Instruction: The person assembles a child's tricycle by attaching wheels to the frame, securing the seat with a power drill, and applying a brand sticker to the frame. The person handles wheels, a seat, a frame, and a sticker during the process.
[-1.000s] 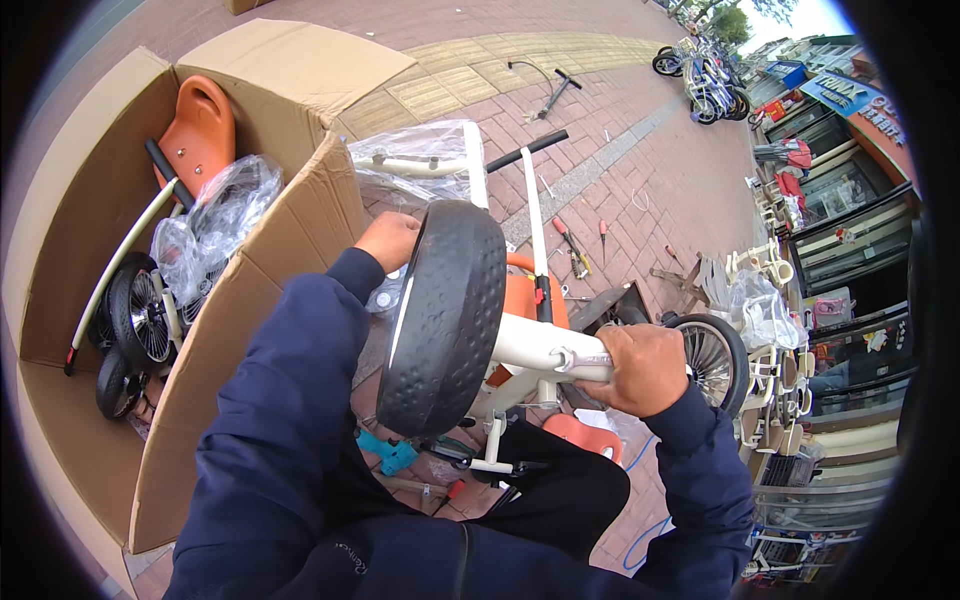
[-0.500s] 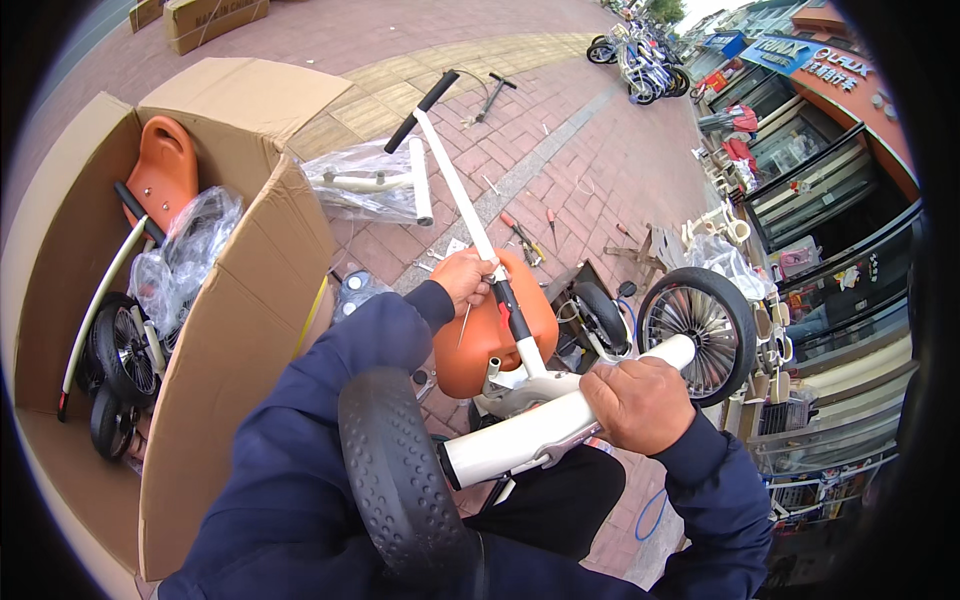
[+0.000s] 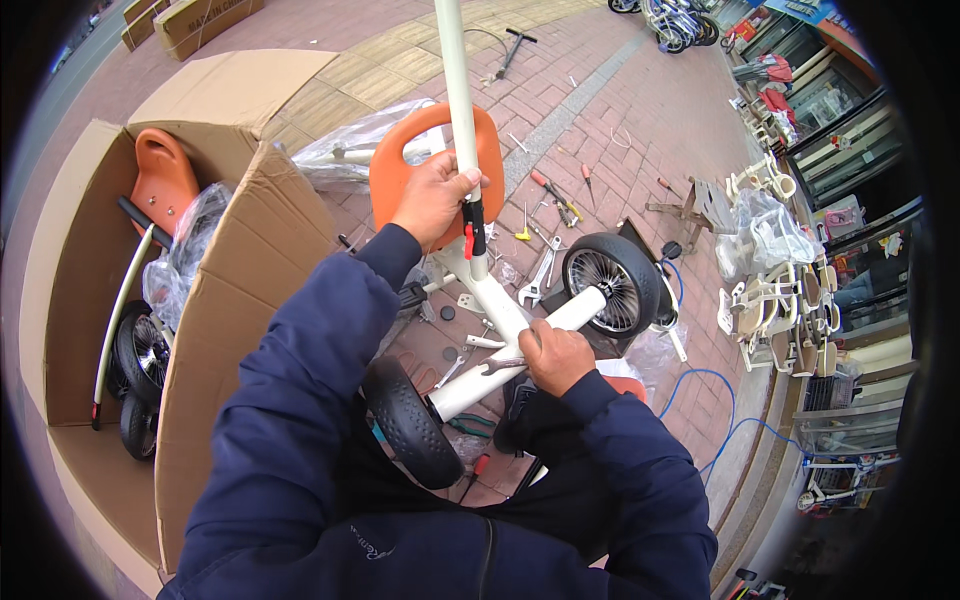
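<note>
A white tubular frame with wheels and an orange seat (image 3: 393, 175) stands tilted in front of me. My left hand (image 3: 437, 203) is closed around the white upright pole (image 3: 456, 85), just above a black clamp with a red lever (image 3: 469, 240). The pole's top runs out of view. My right hand (image 3: 555, 356) grips the thick white axle tube (image 3: 470, 392) near its middle, where the frame joins it. At the tube's near left end is a black-tyred wheel (image 3: 412, 425); at its right end, a spoked wheel (image 3: 612, 287).
At left stands an open cardboard box (image 3: 240, 330) holding another orange seat (image 3: 165, 175), wheels and plastic wrap. Pliers (image 3: 565, 205), a wrench (image 3: 541, 270) and screwdrivers lie on the brick paving. A blue hose (image 3: 733, 400) and stacked white parts (image 3: 780, 300) are at right.
The frame has turned and moved away from my body, so the handlebar has left the view and the seat shows higher up. Both hands keep their hold. My view has shifted slightly.
</note>
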### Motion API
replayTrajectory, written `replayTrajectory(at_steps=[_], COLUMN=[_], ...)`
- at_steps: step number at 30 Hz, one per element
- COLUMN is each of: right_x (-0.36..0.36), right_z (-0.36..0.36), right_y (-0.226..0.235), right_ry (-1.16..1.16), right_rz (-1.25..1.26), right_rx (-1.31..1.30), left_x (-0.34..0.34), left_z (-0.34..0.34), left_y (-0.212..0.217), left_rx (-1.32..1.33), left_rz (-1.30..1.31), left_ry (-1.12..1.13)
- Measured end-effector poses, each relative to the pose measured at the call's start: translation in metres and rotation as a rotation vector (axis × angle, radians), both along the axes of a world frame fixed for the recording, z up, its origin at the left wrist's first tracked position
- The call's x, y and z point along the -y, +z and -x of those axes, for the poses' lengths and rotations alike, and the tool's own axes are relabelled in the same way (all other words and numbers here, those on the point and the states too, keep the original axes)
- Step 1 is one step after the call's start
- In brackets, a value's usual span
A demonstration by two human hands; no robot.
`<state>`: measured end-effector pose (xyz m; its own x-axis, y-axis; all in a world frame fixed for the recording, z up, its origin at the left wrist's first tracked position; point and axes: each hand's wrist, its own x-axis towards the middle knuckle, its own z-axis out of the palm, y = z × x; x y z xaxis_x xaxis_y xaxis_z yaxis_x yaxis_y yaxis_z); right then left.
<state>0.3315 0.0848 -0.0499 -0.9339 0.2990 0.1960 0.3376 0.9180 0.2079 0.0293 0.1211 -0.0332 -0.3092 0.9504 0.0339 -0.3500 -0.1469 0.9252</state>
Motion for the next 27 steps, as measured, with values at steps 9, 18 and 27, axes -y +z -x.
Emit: replayTrajectory(at_steps=[9,18,27], right_x=[-0.015,-0.005,0.005], right_z=[0.038,0.037,0.039], right_y=[-0.109,-0.091,-0.082], right_ry=[-0.347,-0.371,-0.373], right_rz=[0.45,0.637,0.739], right_rx=[0.199,0.292,0.527], left_x=[-0.015,-0.012,-0.001], left_z=[0.012,0.019,0.038], left_y=[-0.051,-0.09,-0.09], left_rx=[-0.504,-0.941,-1.113], left_rz=[0.123,0.413,0.445], left_ry=[-0.003,0.08,0.139])
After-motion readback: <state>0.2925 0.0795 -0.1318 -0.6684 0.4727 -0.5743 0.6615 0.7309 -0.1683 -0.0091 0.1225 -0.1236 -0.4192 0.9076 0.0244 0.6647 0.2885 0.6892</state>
